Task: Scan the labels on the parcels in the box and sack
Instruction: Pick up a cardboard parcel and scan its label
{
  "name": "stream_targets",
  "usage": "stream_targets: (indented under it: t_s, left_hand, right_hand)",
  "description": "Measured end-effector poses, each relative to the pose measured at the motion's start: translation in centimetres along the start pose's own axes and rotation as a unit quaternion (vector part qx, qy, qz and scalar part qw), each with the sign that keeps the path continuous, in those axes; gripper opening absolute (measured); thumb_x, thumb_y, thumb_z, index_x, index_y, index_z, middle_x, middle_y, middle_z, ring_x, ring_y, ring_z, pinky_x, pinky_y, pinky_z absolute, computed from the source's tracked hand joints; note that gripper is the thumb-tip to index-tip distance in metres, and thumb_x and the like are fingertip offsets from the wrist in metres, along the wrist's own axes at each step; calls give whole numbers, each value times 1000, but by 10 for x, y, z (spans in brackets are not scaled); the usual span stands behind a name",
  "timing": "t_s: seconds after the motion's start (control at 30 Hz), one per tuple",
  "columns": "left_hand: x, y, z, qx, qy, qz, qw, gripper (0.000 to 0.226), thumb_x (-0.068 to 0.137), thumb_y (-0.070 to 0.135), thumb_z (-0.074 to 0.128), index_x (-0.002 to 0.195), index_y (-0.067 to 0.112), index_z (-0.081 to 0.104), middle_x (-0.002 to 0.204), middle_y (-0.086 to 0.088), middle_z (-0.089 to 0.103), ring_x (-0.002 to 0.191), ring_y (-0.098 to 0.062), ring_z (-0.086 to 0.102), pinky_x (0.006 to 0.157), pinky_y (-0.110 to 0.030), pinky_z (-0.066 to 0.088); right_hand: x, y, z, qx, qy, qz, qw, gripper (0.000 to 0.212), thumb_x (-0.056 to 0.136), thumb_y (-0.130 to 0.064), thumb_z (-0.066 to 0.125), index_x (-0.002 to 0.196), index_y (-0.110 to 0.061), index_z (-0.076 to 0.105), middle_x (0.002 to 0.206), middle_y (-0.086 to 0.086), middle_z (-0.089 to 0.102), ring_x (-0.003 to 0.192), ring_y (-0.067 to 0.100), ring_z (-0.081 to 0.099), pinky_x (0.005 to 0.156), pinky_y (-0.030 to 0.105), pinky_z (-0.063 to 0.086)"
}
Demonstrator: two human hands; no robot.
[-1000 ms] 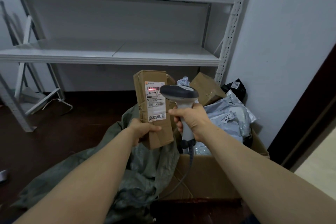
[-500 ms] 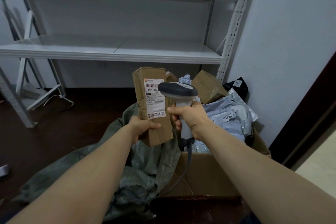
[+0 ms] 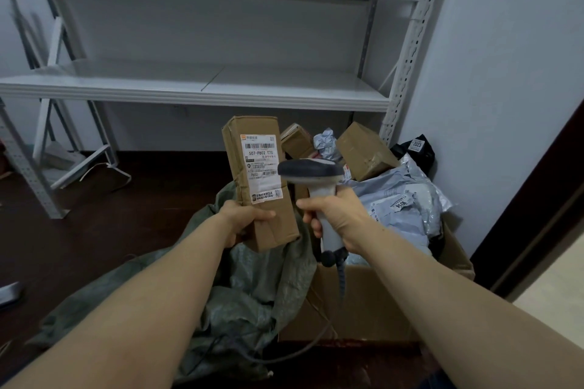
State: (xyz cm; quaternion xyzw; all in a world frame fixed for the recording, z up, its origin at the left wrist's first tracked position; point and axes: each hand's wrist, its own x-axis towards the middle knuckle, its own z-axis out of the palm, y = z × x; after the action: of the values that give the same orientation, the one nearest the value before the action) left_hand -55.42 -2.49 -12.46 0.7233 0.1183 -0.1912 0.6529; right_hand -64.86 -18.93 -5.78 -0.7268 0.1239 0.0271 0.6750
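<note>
Head view: I see my left hand (image 3: 245, 219) gripping the lower part of a tall brown parcel (image 3: 259, 180), fingers (image 3: 264, 215) wrapped across its front just below the white label (image 3: 261, 167), which faces me. At 3 o'clock of it, my right hand (image 3: 338, 218) clasps the grey scanner (image 3: 313, 175), head just beside the label. Behind, the cardboard box (image 3: 373, 303) holds more parcels; the green sack (image 3: 252, 287) slumps at 9 o'clock of the box.

Long parcel (image 3: 260, 180) upright in the left hand (image 3: 245, 219), left of the scanner (image 3: 316, 183) in the right hand (image 3: 339, 218). Sack (image 3: 252, 294) on the floor (image 3: 79, 230) below, box (image 3: 363, 303) to its right with parcels piled inside. Shelf (image 3: 196, 88) behind.
</note>
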Motion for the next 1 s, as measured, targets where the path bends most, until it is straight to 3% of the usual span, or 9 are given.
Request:
stream_targets:
  t_s: [0.2, 0.57, 0.7, 0.8, 0.9, 1.0]
  left_hand:
    - [6, -3, -6, 8, -4, -15, 1000, 68, 58, 14, 88, 120, 13, 59, 115, -10, 65, 107, -32, 60, 95, -51, 49]
    - [7, -5, -6, 10, 5, -8, 1000, 59, 68, 11, 83, 121, 12, 58, 114, -9, 63, 108, -29, 58, 95, -49, 49]
    - [5, -5, -6, 9, 0, -7, 1000, 62, 66, 8, 83, 121, 12, 57, 110, -8, 64, 104, -28, 59, 88, -46, 51]
    - [1, -5, -7, 24, -18, -7, 1000, 61, 72, -2, 73, 123, 9, 43, 107, -8, 55, 98, -26, 53, 81, -43, 50]
    - [-3, -10, -8, 86, -37, 4, 996, 80, 71, -8, 71, 128, 25, 24, 113, -8, 47, 92, -25, 50, 77, -43, 52]
    - [-5, -15, -7, 158, -54, 27, 986, 94, 66, -8, 76, 131, 30, 18, 124, -8, 45, 113, -30, 47, 88, -48, 52]
  right_hand:
    - [-1, 4, 1, -21, -14, 4, 1000, 17, 83, -5, 67, 70, -5, 55, 54, 8, 55, 38, 12, 44, 40, 21, 39]
    - [5, 10, -1, -20, -23, 0, 1000, 15, 82, -4, 67, 73, -6, 56, 53, 7, 55, 39, 13, 44, 41, 22, 40]
    - [9, 16, 0, -12, -21, -3, 1000, 17, 81, -3, 68, 71, -6, 55, 51, 7, 55, 38, 14, 43, 42, 23, 40]
    - [14, 18, 0, 29, -4, -11, 1000, 15, 82, -3, 69, 72, -4, 58, 54, 8, 62, 37, 13, 47, 41, 22, 44]
    - [23, 21, 1, 141, 43, -14, 989, 9, 82, -5, 71, 83, -2, 63, 74, 13, 70, 53, 16, 63, 50, 27, 55]
    - [35, 28, -2, 248, 98, 12, 964, 36, 75, -16, 80, 106, -9, 62, 95, 12, 71, 82, 27, 69, 75, 43, 58]
